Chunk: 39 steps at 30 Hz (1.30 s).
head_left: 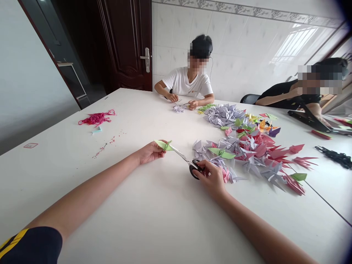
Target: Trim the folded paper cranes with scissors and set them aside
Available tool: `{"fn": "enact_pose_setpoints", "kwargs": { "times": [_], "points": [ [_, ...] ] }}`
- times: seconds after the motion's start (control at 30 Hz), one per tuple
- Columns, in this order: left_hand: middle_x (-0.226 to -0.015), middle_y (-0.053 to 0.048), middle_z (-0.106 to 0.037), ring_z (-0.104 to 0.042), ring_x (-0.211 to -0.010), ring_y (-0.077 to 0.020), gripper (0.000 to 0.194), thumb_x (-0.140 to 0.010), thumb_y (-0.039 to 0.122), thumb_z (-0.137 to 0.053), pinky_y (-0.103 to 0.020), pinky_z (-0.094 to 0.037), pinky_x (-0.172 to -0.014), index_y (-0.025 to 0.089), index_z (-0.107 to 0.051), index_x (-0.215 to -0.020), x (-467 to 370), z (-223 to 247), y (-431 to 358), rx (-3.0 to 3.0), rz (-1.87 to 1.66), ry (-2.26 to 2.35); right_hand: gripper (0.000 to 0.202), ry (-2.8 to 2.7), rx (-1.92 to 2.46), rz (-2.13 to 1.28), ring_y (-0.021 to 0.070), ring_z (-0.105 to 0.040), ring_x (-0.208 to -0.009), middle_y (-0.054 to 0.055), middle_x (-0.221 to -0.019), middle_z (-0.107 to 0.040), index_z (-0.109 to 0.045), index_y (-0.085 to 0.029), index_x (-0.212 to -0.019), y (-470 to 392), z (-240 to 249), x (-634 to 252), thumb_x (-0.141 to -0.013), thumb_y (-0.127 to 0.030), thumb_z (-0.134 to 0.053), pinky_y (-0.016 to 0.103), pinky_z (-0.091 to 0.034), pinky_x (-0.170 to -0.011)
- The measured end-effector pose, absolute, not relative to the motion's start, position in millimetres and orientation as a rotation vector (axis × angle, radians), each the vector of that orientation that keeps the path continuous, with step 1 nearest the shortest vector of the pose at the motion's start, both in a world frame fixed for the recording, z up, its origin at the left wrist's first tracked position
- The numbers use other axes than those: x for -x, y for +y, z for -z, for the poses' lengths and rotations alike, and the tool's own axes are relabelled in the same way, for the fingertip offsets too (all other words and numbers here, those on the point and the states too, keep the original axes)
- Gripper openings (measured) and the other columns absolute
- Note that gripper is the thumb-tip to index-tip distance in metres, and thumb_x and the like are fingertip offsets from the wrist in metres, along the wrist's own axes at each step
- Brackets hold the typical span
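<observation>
Between the fingers of my left hand [151,152] is a light green paper crane [164,145], held above the white table. My right hand [213,178] grips a pair of scissors [180,154] by its black handles. The silver blades point left, and their tips reach the green crane; whether they touch or cut it I cannot tell. Just beyond my right hand lies a heap of folded paper cranes [258,154], mostly pale lilac and red, with a green crane [222,153] on its near left side.
A tangle of pink string [96,118] lies on the left of the table [115,216], near small red scraps [104,146]. Across the table a person [189,82] handles thin cord. At right sit another person [286,93], a black stapler-like tool [309,119] and a black cord bundle [334,156].
</observation>
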<state>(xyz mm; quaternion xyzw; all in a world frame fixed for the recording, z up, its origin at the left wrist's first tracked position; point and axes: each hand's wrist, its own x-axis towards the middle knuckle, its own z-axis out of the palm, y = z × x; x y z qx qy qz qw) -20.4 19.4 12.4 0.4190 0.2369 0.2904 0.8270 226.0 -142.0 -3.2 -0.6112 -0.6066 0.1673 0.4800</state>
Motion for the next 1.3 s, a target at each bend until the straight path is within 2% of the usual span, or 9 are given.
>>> {"fn": "enact_pose_setpoints", "kwargs": {
  "times": [0.3,0.63,0.93,1.3],
  "points": [
    [-0.076,-0.004,-0.062,-0.058,-0.068,-0.0113,0.036,-0.066,0.008,-0.079,-0.023,-0.048,-0.066,0.014,-0.066,-0.1,20.3,-11.3,19.6,-0.899,-0.616,0.536,0.022,-1.479,1.503,-0.419,0.013,-0.047,-0.053,0.0,-0.068,-0.061,-0.065,-0.02,-0.083,-140.7,4.8,-227.3,-0.073,-0.039,-0.068,0.027,-0.038,-0.053],
    [-0.077,-0.002,-0.064,-0.058,-0.068,-0.0103,0.037,-0.065,0.019,-0.085,-0.024,-0.044,-0.07,0.016,-0.065,-0.096,20.0,-15.8,16.0,-1.093,-0.561,0.561,0.023,-1.572,1.578,-0.482,0.0122,-0.045,-0.053,-0.001,-0.067,-0.058,-0.062,-0.021,-0.082,-140.7,0.0,-223.3,-0.075,-0.042,-0.068,0.026,-0.036,-0.053],
    [-0.077,-0.002,-0.064,-0.058,-0.067,-0.0107,0.037,-0.064,0.021,-0.085,-0.025,-0.044,-0.07,0.016,-0.065,-0.094,19.0,-19.1,13.7,-1.11,-0.553,0.582,0.02,-1.658,1.633,-0.467,0.0119,-0.043,-0.05,-0.003,-0.065,-0.054,-0.057,-0.022,-0.081,-139.0,1.4,-222.4,-0.077,-0.041,-0.063,0.025,-0.032,-0.051],
    [-0.079,-0.003,-0.064,-0.059,-0.069,-0.0111,0.036,-0.066,0.019,-0.085,-0.024,-0.044,-0.069,0.016,-0.065,-0.095,18.6,-20.1,13.1,-1.102,-0.562,0.556,0.023,-1.619,1.593,-0.474,0.0121,-0.044,-0.051,-0.002,-0.067,-0.055,-0.058,-0.022,-0.083,-139.3,-1.5,-222.3,-0.076,-0.042,-0.066,0.025,-0.033,-0.051]
  ]
}}
